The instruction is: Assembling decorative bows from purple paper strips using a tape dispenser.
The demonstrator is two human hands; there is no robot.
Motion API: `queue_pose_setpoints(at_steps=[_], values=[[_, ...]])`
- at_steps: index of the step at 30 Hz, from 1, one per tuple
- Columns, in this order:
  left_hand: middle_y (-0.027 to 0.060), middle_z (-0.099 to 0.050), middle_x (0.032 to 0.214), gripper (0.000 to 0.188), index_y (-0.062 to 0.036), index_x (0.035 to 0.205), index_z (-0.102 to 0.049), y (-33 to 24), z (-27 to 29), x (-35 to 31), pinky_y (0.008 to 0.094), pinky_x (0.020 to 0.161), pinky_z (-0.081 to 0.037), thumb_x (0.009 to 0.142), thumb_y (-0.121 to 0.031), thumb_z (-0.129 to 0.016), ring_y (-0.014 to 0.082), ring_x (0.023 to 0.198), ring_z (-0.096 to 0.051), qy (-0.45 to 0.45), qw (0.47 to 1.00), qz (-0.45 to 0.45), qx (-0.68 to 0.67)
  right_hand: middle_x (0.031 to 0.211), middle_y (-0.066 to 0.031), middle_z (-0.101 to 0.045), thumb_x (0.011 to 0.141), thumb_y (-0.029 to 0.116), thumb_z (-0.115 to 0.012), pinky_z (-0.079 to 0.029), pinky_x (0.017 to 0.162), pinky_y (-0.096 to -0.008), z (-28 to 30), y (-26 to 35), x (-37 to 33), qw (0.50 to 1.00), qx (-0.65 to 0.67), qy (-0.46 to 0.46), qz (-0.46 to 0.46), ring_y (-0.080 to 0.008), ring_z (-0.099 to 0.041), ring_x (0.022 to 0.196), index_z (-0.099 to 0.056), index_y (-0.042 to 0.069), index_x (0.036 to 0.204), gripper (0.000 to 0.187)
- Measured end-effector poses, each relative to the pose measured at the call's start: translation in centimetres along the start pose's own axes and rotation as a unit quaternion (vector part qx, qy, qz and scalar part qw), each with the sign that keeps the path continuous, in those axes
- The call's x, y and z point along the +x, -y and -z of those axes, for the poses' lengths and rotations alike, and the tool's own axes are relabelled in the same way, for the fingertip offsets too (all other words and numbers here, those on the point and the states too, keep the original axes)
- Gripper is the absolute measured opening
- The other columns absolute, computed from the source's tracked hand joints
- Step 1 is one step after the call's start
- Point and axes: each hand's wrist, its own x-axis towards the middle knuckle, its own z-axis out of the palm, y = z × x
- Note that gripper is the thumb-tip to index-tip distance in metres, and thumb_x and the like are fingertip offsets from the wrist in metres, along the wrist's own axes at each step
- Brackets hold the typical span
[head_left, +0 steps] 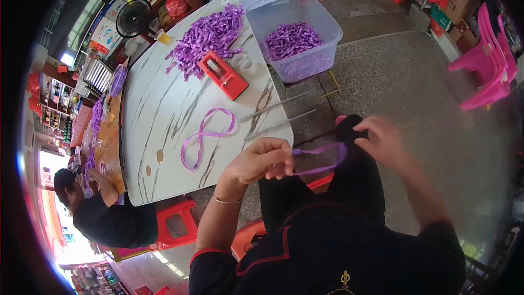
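Your left grip (263, 161) clamps the purple strap (342, 154) over your lap (357, 186), likely so its loop spreads clear | your right grip (385, 141), fingers apart, beside it | ribbon heap (207, 38) on the surface (150, 95), probably for reach

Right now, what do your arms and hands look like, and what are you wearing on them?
My left hand and right hand are bare. A thin, pale bracelet circles my left wrist. My short sleeves are black with red edging.
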Motion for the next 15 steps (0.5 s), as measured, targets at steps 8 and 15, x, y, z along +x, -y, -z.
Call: queue_pose_setpoints(at_steps=[8,15], values=[[0.0111,-0.059,0.068,0.022,-0.0016,0.074,-0.052,-0.2,-0.8,0.5,0.0196,0.047,-0.04,0.09,-0.017,-0.048,0.0062,0.04,-0.04,-0.003,1.0,-0.002,0.026,0.105,-0.0105,-0.058,0.073,0.007,-0.064,-0.042,0.085,-0.0301,-4.1,6.5,2.5,0.95,0.29,-0.003,0.112,-0.0202,-0.056,0.098,-0.048,0.001,0.114,0.044],[0.0104,-0.059,0.068,0.021,-0.0012,0.075,-0.052,-0.1,-0.2,0.1,0.0186,0.046,-0.04,0.089,-0.016,-0.047,0.0067,0.04,-0.043,-0.021,0.999,-0.019,0.014,0.081,-0.0086,-0.057,0.073,0.004,-0.065,-0.045,0.065,-0.0282,-4.6,7.7,3.0,0.972,0.195,-0.061,0.112,-0.0191,-0.058,0.073,-0.058,0.003,0.094,0.022]])
